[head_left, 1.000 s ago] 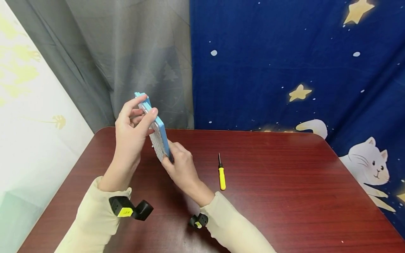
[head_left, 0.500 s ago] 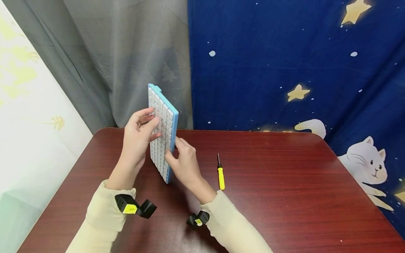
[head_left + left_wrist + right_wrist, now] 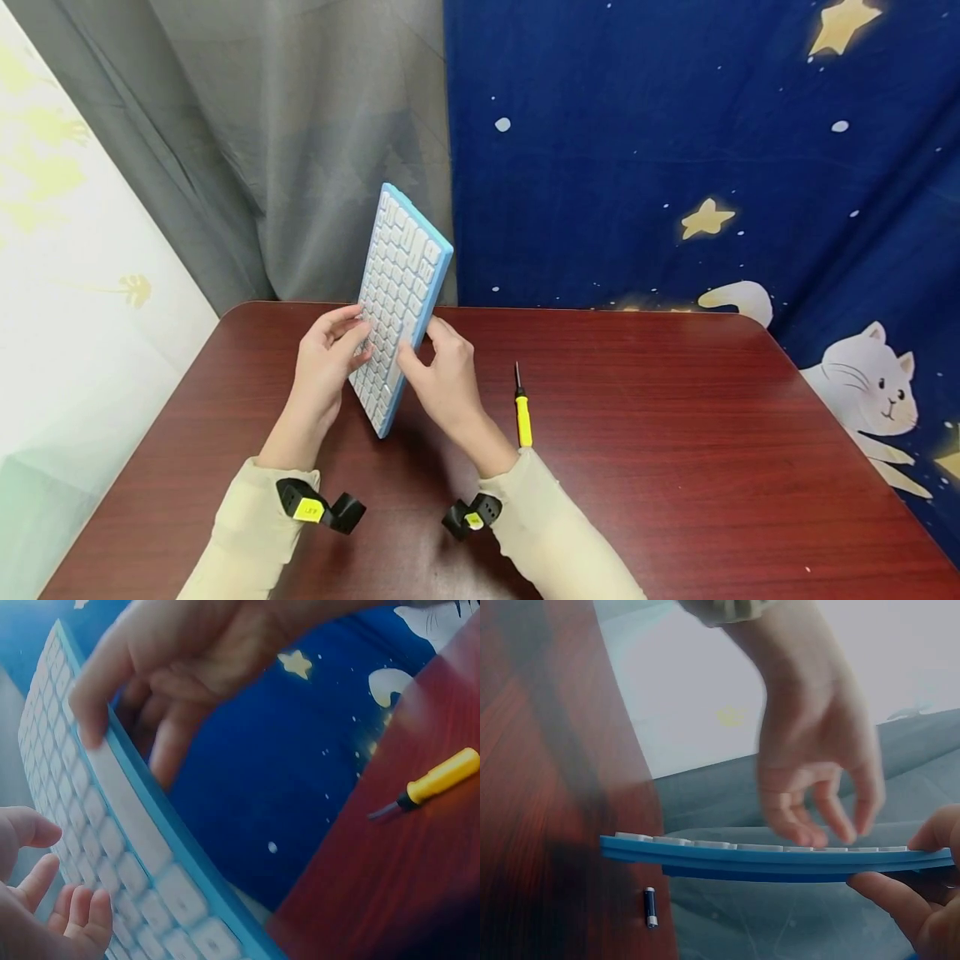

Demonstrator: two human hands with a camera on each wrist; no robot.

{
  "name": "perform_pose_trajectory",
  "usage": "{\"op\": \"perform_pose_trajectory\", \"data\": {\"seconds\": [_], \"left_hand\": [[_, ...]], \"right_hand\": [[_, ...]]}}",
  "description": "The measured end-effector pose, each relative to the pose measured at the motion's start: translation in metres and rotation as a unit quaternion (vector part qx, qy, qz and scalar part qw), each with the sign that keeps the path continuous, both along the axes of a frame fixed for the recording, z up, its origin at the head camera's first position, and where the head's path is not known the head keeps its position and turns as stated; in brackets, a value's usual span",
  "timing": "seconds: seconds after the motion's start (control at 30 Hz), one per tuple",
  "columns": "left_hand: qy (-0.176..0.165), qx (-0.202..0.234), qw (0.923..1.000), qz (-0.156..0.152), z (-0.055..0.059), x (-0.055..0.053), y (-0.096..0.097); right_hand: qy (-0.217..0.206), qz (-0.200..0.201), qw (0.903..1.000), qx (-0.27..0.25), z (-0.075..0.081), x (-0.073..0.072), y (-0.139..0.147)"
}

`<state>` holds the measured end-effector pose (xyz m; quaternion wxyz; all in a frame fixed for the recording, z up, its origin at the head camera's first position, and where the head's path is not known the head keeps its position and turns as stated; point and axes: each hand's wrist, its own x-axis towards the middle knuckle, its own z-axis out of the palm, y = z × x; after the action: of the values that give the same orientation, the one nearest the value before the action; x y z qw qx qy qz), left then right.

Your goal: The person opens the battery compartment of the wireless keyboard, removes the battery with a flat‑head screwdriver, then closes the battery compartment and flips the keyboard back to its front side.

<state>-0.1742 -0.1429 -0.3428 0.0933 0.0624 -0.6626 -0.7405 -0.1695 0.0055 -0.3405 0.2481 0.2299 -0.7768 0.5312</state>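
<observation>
A light-blue keyboard (image 3: 397, 275) with white keys is held up on end over the table, its keys facing left and toward me. My right hand (image 3: 450, 375) grips its right long edge, thumb on the key side by the space bar (image 3: 131, 802) and fingers behind. My left hand (image 3: 322, 362) hovers by the keys with loosely bent fingers. In the right wrist view the left hand (image 3: 817, 765) has its fingertips close over the key tops, pinching nothing. The keyboard's back is mostly hidden from the head view.
A yellow-handled screwdriver (image 3: 523, 421) lies on the dark red table (image 3: 675, 467), right of the right hand. In the right wrist view a small battery (image 3: 651, 907) lies near the table's edge. Behind hang a grey curtain (image 3: 337, 167) and a blue starry one (image 3: 600, 167).
The keyboard has turned from nearly edge-on to show its keys, and its upper end has swung rightward. My left hand has come away from the upper end and moved down beside the keys.
</observation>
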Motion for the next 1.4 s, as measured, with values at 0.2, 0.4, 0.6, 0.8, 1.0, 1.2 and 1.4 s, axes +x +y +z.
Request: {"op": "perform_pose_trajectory", "data": {"seconds": [0.2,0.4,0.6,0.8,1.0,1.2,1.4], "left_hand": [[-0.044,0.005,0.9987,0.026,-0.023,0.002,-0.006],[-0.084,-0.022,0.9947,0.055,-0.044,0.005,-0.013],[-0.117,0.008,0.9910,0.064,-0.055,0.011,-0.017],[-0.111,0.138,0.9843,0.007,-0.060,0.019,-0.022],[-0.084,0.235,0.9667,-0.056,-0.063,0.026,-0.026],[-0.055,0.267,0.9587,-0.081,-0.066,0.030,-0.031],[-0.029,0.308,0.9480,-0.076,-0.069,0.034,-0.037]], "right_hand": [[-0.017,-0.005,0.9997,-0.016,0.002,-0.001,0.002],[-0.026,-0.014,0.9990,-0.035,0.005,-0.002,0.005],[-0.079,0.023,0.9915,-0.101,0.008,-0.001,0.006],[-0.124,0.049,0.9812,-0.139,0.009,-0.001,0.007],[-0.140,0.052,0.9777,-0.147,0.022,0.010,0.009],[-0.147,0.063,0.9727,-0.168,0.034,0.020,0.011],[-0.175,0.092,0.9606,-0.195,0.030,0.016,0.012]]}}
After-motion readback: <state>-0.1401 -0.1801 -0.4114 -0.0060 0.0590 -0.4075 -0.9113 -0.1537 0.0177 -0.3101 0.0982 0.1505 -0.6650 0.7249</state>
